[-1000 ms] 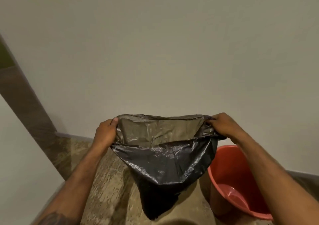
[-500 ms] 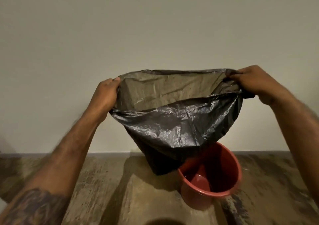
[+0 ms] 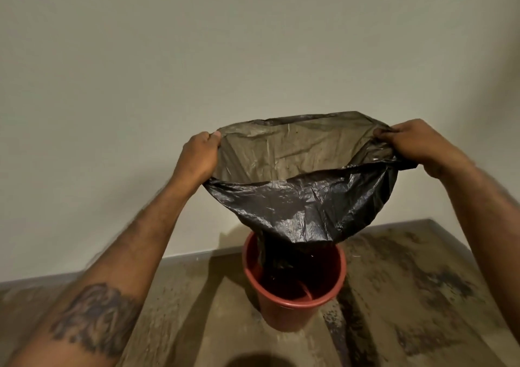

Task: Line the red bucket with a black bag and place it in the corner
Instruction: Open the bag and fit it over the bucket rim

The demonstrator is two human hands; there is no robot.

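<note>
Floor (image 3: 197, 324), bucket (image 3: 284, 310), bag (image 3: 304, 206) inside

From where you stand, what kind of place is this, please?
Probably an indoor room at home, near the foot of a wall: a plain painted wall, a mottled stone floor, and a red bucket getting a black bag as a bin liner.

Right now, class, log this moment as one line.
left hand: grips bag mouth | right hand: grips mouth | bag: open, tail in bucket | rim: unlined
</note>
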